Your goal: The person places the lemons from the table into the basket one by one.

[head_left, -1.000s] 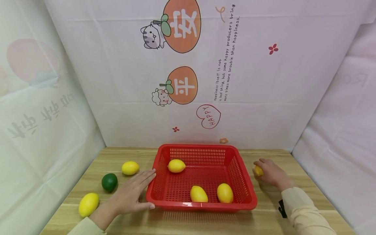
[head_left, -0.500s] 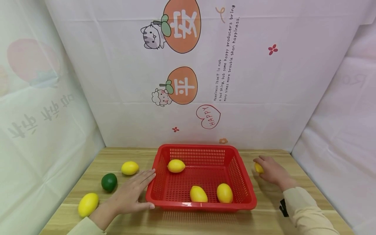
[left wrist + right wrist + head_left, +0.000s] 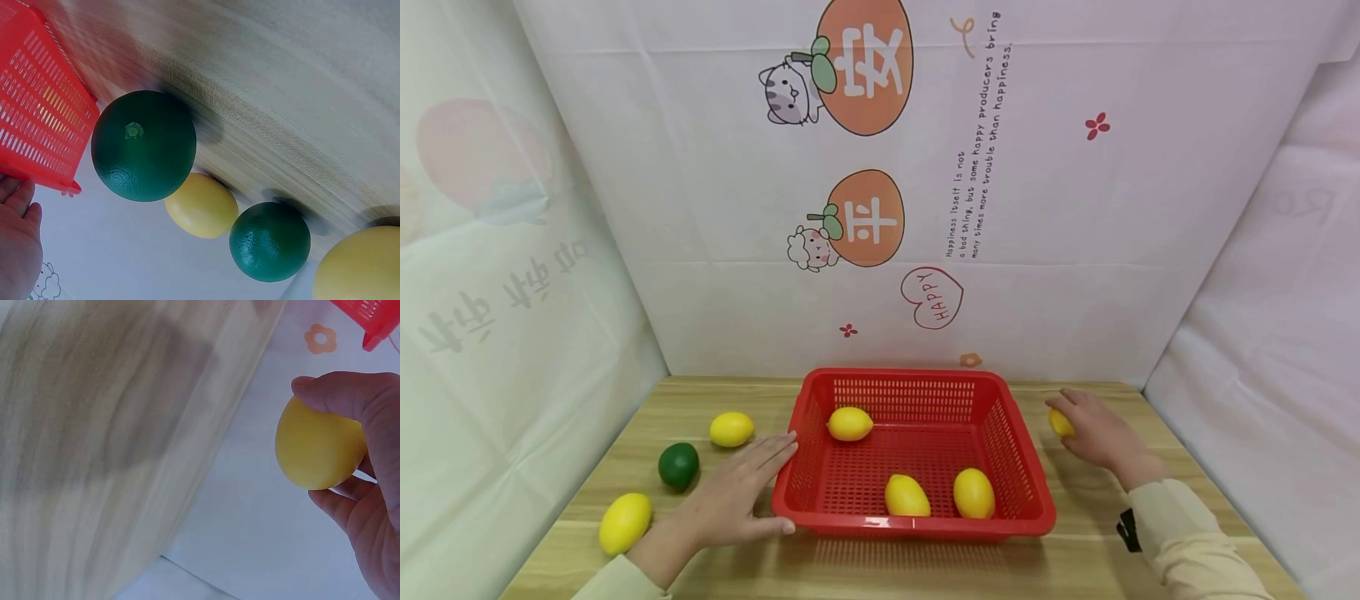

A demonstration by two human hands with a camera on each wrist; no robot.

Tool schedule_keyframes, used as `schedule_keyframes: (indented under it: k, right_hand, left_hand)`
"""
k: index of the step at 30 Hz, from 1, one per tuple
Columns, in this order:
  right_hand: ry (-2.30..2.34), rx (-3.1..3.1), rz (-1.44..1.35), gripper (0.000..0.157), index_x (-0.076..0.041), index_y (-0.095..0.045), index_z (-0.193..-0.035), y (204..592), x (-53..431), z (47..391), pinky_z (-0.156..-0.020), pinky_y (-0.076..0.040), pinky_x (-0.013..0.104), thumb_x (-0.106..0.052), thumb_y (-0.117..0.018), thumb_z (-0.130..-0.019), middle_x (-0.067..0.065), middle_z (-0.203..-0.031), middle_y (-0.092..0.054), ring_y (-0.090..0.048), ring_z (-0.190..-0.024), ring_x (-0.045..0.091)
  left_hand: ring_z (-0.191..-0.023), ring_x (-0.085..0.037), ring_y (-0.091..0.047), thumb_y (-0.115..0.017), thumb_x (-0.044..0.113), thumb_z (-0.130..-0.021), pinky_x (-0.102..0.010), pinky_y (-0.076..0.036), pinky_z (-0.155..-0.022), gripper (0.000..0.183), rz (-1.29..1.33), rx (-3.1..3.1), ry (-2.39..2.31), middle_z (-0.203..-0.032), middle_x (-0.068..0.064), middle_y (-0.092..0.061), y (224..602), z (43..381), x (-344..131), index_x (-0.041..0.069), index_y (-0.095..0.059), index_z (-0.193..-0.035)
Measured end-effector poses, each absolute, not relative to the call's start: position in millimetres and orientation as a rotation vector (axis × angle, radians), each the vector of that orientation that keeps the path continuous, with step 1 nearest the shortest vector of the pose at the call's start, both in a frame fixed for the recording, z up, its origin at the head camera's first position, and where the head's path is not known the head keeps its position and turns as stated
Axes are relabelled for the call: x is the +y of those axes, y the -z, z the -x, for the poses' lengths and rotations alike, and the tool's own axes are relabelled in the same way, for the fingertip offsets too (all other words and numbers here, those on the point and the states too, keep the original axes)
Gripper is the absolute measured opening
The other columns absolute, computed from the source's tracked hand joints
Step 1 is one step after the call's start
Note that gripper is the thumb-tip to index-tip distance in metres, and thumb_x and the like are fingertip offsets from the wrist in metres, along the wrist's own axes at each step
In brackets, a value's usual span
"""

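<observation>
My right hand (image 3: 1097, 432) grips a yellow lemon (image 3: 319, 445) beside the basket's right side, thumb on one side and fingers on the other. Much of that lemon is covered by the hand in the head view. With fingers straight, my left hand (image 3: 730, 492) rests at the left rim of the red plastic basket (image 3: 917, 523). Inside the basket lie three lemons: one far left (image 3: 850, 424), one near the front (image 3: 907, 497) and one at front right (image 3: 974, 493). Close to the left hand, a green citrus fruit (image 3: 144, 147) shows in the left wrist view, hidden in the head view.
Left of the basket on the wooden table (image 3: 1075, 558) are another green citrus fruit (image 3: 679, 466), a lemon at the back (image 3: 732, 429) and a lemon by the left wrist (image 3: 626, 523). A printed white cloth (image 3: 1037, 317) hangs behind and at both sides.
Holding the lemon, my right hand has shifted slightly upward in the head view. The left hand, the basket and the other fruit stay where they were.
</observation>
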State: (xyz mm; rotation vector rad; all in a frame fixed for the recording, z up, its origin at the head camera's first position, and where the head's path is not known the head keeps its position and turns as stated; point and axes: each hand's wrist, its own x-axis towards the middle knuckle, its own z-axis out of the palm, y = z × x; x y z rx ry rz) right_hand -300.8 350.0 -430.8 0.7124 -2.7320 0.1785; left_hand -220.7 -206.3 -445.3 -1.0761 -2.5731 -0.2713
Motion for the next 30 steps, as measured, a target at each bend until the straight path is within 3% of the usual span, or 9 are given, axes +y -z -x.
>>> schedule_keyframes:
  k: [30]
  right_hand:
    - [-0.113, -2.634, -0.786, 0.055, 0.004, -0.059, -0.12, 399.5, 327.9, 286.3, -0.088, -0.048, 0.06, 0.004, -0.081, -0.069, 0.033, -0.124, -0.051, -0.05, -0.111, 0.048]
  left_hand:
    - [-0.138, -0.028, -0.036, -0.055, 0.073, -0.082, -0.048, -0.032, -0.111, 0.096, 1.063, -2.638, 0.3, -0.153, -0.011, -0.037, 443.4, 220.7, -206.2, 0.001, -0.043, -0.145]
